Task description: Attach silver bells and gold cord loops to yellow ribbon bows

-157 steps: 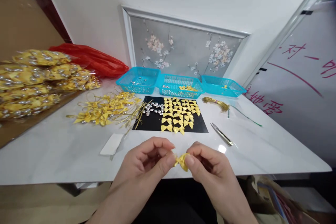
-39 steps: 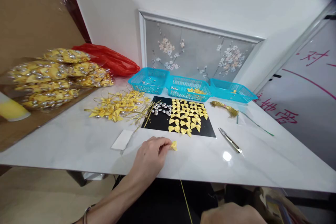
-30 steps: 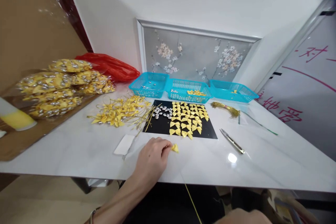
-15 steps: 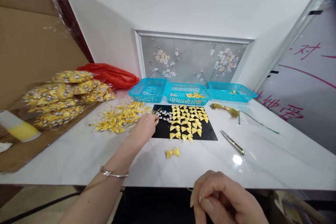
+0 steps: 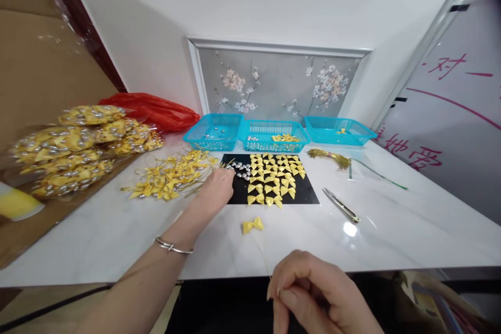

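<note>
My left hand (image 5: 214, 188) is closed at the left edge of a black mat (image 5: 310, 197), beside a cluster of silver beads (image 5: 243, 171). Its fingertips are mostly hidden, so what they pinch cannot be made out. Rows of yellow ribbon bows (image 5: 274, 180) cover the mat's middle. One separate yellow bow (image 5: 252, 225) lies on the table in front of the mat, and a thin pale wire (image 5: 264, 257) runs from it towards me. At the table's front edge, my right hand (image 5: 319, 292) has curled fingers, pinched on the wire's near end.
Left of the mat lies a pile of yellow bows with stems (image 5: 172, 175), with bagged bows (image 5: 78, 148) beyond. Blue baskets (image 5: 274, 146) line the back. Snips (image 5: 341, 205) and a gold wire bundle (image 5: 331, 158) lie to the right. A red bag (image 5: 156, 109) sits behind.
The view has shifted slightly. My left hand has moved a little rightward against the mat, by the beads. My right hand keeps its pinch, with little movement.
</note>
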A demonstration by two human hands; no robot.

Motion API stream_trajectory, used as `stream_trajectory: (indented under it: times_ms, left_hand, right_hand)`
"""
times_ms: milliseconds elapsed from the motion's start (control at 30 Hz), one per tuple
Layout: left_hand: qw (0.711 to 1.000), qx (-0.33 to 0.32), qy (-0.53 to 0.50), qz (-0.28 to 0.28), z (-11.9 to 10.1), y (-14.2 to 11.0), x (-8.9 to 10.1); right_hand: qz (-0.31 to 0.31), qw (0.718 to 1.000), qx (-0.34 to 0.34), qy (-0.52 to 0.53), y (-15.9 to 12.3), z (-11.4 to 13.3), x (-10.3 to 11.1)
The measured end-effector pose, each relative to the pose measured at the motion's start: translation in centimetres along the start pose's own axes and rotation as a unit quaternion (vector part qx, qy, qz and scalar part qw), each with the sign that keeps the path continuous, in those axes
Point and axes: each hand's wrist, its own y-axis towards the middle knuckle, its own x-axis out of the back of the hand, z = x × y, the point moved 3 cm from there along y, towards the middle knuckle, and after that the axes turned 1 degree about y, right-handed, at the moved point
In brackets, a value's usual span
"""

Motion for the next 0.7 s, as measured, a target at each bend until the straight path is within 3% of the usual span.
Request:
stream_trajectory:
  times_ms: [133, 267, 300, 367, 467, 700]
  left_hand:
    - [0.991, -0.023, -0.129, 0.012, -1.8, -3.2, 1.3]
    - [0.965, -0.038, -0.256, 0.036, -3.3, -8.4, 2.3]
    - [0.955, -0.039, -0.291, 0.039, -3.6, -9.5, 2.4]
    - [0.902, -0.011, -0.428, 0.055, -3.9, -11.2, 2.5]
    - [0.865, 0.012, -0.498, 0.067, -4.4, -12.5, 2.5]
    - [0.842, 0.024, -0.533, 0.077, -5.2, -13.1, 2.4]
  right_hand:
    - [-0.046, 0.999, 0.021, -0.003, 0.5, 0.6, 0.6]
    - [-0.079, 0.99, 0.062, -0.103, 1.2, 1.4, 1.3]
    - [-0.088, 0.984, 0.078, -0.133, 1.3, 1.5, 1.5]
    - [-0.111, 0.97, 0.114, -0.183, 1.6, 1.7, 1.6]
    - [-0.139, 0.947, 0.155, -0.246, 1.9, 1.8, 1.5]
    - [-0.151, 0.927, 0.165, -0.301, 2.7, 1.8, 1.3]
